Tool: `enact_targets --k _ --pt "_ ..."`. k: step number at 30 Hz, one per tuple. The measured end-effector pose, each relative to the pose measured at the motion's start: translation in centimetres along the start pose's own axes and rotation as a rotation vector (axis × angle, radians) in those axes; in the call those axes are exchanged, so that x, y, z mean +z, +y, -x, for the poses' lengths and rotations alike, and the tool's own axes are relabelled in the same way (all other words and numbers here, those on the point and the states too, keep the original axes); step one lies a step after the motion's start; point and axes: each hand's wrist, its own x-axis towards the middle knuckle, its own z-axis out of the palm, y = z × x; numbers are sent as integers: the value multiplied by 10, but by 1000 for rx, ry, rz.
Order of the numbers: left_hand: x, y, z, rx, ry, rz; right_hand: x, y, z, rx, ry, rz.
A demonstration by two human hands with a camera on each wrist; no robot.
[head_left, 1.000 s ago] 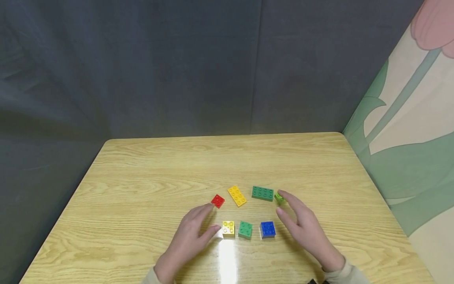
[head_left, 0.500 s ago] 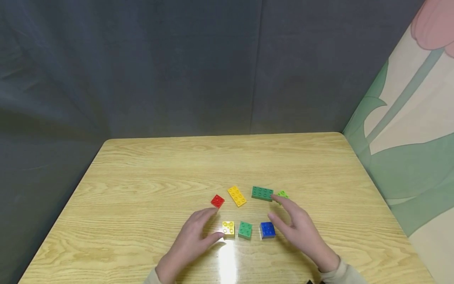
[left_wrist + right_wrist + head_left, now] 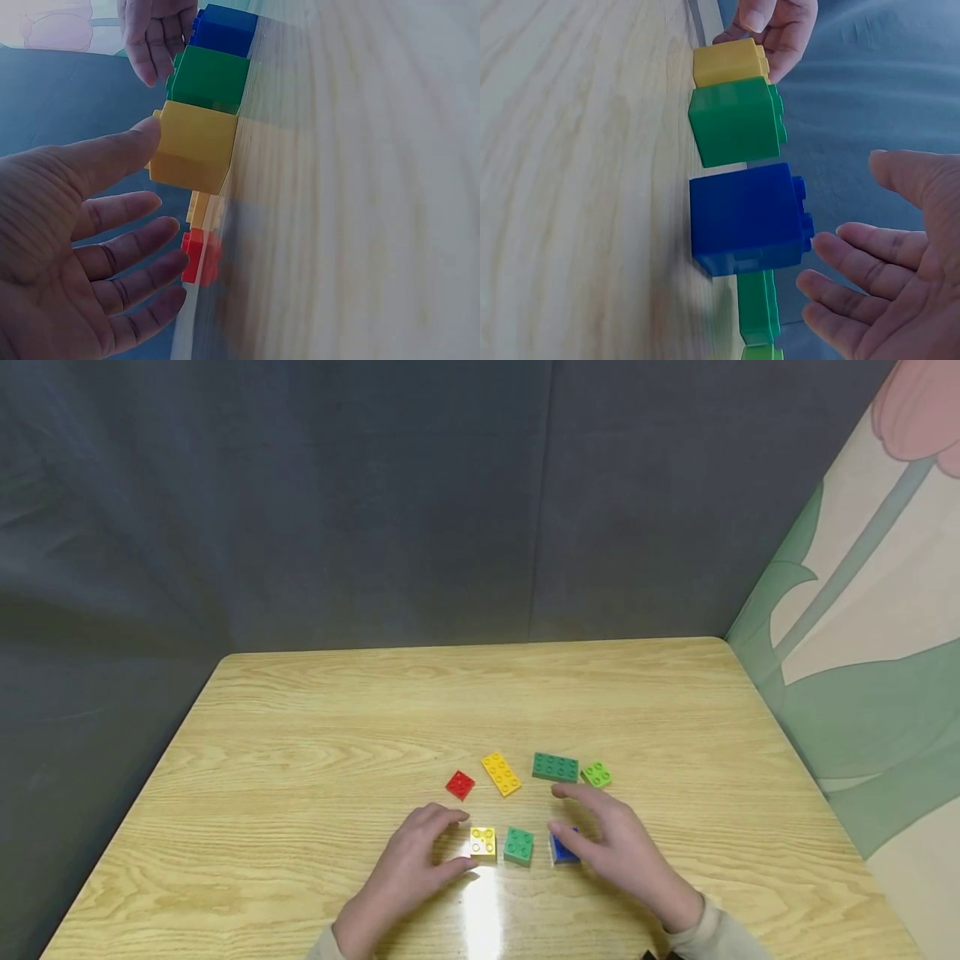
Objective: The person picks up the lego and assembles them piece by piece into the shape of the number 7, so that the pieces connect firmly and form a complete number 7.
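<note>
Two hands are hovering low over the wooden bench [image 3: 300,710], both with fingers spread and holding nothing. From the left: the left hand [image 3: 408,868] is reaching toward the yellow square brick [image 3: 483,842], its thumb tip just at that brick's side. Next along the near row are sitting the green square brick [image 3: 519,845] and the blue square brick [image 3: 562,847] — the right hand [image 3: 622,852] is arching over the blue one, fingers relaxed, not gripping it.
</note>
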Motion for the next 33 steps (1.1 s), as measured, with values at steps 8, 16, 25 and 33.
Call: enact_targets --k 8,16,25,33 --pt "3 0 -1 11 -1 -11 5 -6 -4 -23 -40 -12" --pt "4 2 -2 2 -4 -16 9 -10 -7 15 -93 -14" --pt "5 2 -3 2 -18 -20 16 -9 -7 42 -149 -14" --pt "6 2 -3 18 -11 -19 18 -10 -9 14 -174 17"
